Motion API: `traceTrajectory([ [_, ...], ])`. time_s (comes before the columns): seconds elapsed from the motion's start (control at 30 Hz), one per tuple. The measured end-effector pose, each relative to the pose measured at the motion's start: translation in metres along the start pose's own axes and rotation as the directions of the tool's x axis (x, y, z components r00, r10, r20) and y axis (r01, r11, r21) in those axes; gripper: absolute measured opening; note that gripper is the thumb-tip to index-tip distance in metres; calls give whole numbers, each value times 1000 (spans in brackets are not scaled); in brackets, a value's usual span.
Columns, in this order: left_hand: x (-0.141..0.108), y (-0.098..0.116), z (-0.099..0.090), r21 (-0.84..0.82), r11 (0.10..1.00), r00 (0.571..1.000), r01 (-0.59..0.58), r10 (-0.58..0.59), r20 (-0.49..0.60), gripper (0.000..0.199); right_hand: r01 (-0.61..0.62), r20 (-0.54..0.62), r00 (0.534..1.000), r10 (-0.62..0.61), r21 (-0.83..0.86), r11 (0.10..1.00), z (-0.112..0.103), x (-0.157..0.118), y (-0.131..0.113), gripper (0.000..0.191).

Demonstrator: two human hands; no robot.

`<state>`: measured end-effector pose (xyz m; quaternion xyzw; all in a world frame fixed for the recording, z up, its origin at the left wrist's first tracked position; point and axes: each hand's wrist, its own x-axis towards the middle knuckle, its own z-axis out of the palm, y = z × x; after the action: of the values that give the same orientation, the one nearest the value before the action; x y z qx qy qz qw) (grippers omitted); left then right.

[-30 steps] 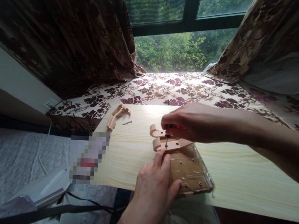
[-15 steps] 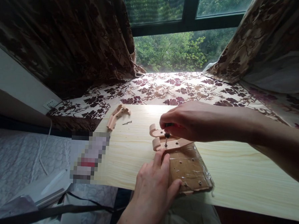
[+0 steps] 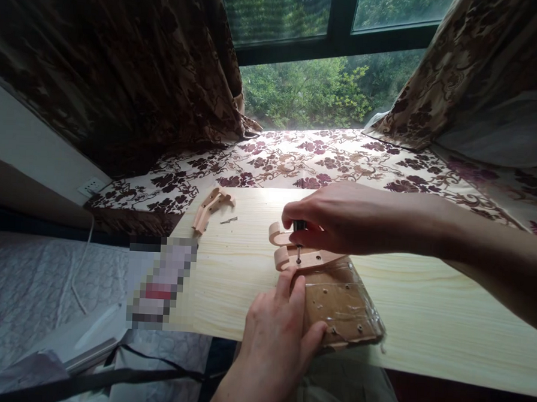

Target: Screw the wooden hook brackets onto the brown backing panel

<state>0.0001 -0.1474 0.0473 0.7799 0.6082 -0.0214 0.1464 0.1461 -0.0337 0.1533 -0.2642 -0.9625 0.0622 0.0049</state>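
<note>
My right hand (image 3: 324,219) is closed round the dark handle of a screwdriver (image 3: 299,250), whose shaft stands upright with its tip at a hole in a curved wooden piece (image 3: 308,260). A second curved wooden piece (image 3: 276,234) lies just behind it, partly under my right hand. Both rest by the far end of a brown board wrapped in clear film (image 3: 335,297), which has several small holes or screws. My left hand (image 3: 280,315) lies with fingers spread on the board's left side, its fingertips beside the nearer wooden piece.
More curved wooden pieces (image 3: 209,207) lie at the back left of the pale table (image 3: 233,271), with small screws (image 3: 228,220) beside them. A blurred-out item (image 3: 169,280) is at the table's left edge. Beyond are a floral-covered sill (image 3: 289,157), curtains and a window.
My right fingers have shifted slightly left and loosened around the screwdriver, showing more of its handle. My left hand and the board have hardly moved.
</note>
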Motion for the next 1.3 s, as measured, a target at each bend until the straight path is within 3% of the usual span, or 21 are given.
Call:
traceTrajectory([
  [0.1,0,1,0,3,1000,1000,5,-5,-1,59,39,22,999,-40,19,999,-2,-2,2,16],
  [0.47,-1,1,-1,-6,1000,1000,-8,8,-1,59,-94,-38,995,93,-33,995,6,2,4,21],
  [0.67,0,0,0,3,1000,1000,5,-5,0,59,-3,23,1000,2,36,999,0,-2,6,14],
  [1.0,1,1,0,6,1000,1000,-4,4,-5,58,-72,-50,996,68,-80,994,8,2,4,22],
  [1.3,0,0,3,6,1000,1000,-5,5,-3,59,-19,46,999,19,-1,1000,0,-7,5,15],
])
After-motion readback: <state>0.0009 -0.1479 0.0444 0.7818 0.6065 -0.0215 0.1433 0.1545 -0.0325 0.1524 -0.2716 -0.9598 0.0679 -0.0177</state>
